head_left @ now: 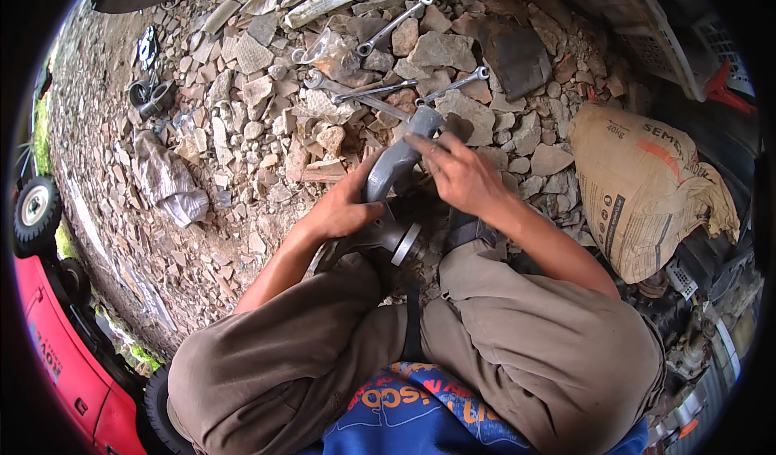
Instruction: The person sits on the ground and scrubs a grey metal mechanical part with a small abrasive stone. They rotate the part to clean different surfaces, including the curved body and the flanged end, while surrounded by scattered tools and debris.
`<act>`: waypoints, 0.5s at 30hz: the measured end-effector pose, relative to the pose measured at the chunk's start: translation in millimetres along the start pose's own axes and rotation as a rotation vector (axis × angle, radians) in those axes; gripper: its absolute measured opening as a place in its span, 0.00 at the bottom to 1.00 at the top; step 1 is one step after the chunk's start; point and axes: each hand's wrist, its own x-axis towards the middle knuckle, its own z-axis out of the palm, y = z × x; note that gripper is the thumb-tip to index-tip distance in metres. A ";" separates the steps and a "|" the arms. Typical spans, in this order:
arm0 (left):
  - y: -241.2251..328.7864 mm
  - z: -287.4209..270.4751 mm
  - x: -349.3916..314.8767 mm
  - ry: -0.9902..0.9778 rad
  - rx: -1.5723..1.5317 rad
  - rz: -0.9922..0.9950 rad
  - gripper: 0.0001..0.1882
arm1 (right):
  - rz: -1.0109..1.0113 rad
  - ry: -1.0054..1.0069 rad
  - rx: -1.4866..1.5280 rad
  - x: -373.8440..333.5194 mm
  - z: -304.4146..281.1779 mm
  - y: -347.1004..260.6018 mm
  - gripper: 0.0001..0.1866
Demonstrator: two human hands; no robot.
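A grey curved metal pipe casting [394, 170] stands tilted between my knees. My left hand [349, 206] is closed around its lower bend, thumb across the near side. Below that hand the casting meets a dirtier metal body with a round, shiny-rimmed flange [406, 245]. My right hand [463, 170] presses its bent fingers against the pipe's upper part, just under the open-looking end. A dark patch [459, 126] shows beside those fingertips; whether it is held is unclear. Just beyond the pipe lie several combination wrenches [396, 25], [453, 86] on the stones.
Broken stone and rubble [267, 132] cover the ground. A torn brown paper sack [638, 188] lies at the right, near a pale plastic crate [647, 27]. Leftward are a grey rag [168, 180], black round parts [152, 98] and a red vehicle [61, 358]. A clear plastic bag [331, 53] sits among the stones.
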 end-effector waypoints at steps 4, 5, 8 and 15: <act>1.0 6.6 0.2 0.002 -0.052 0.027 0.52 | 0.043 0.000 -0.074 8.6 -11.0 6.3 0.30; -2.6 7.3 -0.3 0.001 -0.047 0.055 0.52 | -0.016 -0.019 -0.023 2.5 -4.0 -5.6 0.30; -9.7 10.4 0.8 -0.008 -0.034 0.108 0.53 | -0.002 -0.025 -0.021 -1.2 -9.2 -2.4 0.28; -10.6 13.7 -0.4 -0.004 -0.023 0.109 0.53 | -0.083 -0.009 0.082 -15.3 1.3 -19.2 0.27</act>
